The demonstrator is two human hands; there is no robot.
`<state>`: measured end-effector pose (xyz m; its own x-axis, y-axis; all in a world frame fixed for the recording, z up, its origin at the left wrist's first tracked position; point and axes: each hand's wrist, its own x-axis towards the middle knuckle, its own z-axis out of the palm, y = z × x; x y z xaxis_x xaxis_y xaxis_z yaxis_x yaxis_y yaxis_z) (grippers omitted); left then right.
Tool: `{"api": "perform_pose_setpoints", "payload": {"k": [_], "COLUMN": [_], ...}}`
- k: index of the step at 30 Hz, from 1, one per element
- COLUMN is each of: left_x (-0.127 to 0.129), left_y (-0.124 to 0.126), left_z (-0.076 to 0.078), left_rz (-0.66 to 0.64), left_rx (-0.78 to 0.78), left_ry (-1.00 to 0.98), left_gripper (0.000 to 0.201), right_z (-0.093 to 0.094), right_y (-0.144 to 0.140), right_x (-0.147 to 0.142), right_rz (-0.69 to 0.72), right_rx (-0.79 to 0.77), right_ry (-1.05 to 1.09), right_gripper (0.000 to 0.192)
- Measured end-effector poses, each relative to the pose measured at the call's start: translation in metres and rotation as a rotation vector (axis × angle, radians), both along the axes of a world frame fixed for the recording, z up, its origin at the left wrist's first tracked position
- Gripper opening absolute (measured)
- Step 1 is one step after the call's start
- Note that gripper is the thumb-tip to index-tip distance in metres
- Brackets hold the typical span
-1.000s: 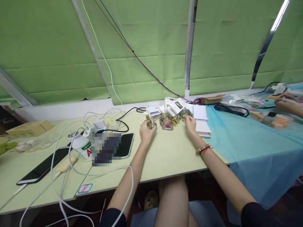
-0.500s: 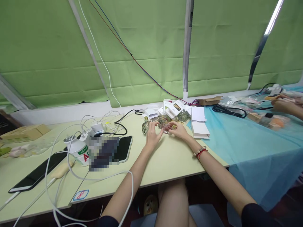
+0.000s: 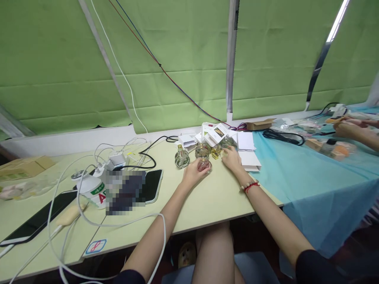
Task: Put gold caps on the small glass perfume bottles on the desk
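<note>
Pink glass bottle (image 3: 209, 165) in grip of left hand (image 3: 192, 172), in front of white cartons (image 3: 186, 140). Since 0.5 s earlier: withdrawal of right hand (image 3: 232, 159) from bottle to just beside gold cap (image 3: 215, 153); unable to tell grip. Between forearms (image 3: 271, 211), open tabletop (image 3: 211, 201) to near edge.

One head-worn view only. Looks from above the wearer's legs (image 3: 215, 252), over the near edge of the worktop (image 3: 207, 205), forward and down; wide, close to that edge, reaching past the far edge to green sheeting (image 3: 177, 35).
</note>
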<state>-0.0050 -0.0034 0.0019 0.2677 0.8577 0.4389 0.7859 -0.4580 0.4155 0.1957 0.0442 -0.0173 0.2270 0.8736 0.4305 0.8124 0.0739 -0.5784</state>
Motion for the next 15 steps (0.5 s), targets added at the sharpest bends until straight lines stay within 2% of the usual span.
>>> {"api": "perform_pose_setpoints", "payload": {"k": [2, 5, 10, 15], "left_x": [0.0004, 0.0005, 0.0005, 0.0012], "left_y": [-0.0009, -0.0011, -0.0011, -0.0028], "left_z": [0.0005, 0.0000, -0.0002, 0.0016], "left_rz": [0.007, -0.002, -0.023, -0.097], "left_rx": [-0.004, -0.006, -0.022, -0.071], "left_ry": [-0.004, -0.014, -0.036, -0.060], "left_gripper": [0.033, 0.032, 0.034, 0.038], "right_z": [-0.0037, -0.0045, -0.0034, -0.0080], "right_y": [0.0012, 0.0030, 0.0055, 0.0074], "right_x": [0.0008, 0.0012, 0.0050, 0.0044], "right_rz": [0.017, 0.038, 0.046, 0.093], "right_rx": [-0.093, -0.167, -0.164, -0.078], "right_ry": [-0.099, -0.182, -0.183, -0.111], "right_gripper": [0.048, 0.042, 0.035, 0.030]}}
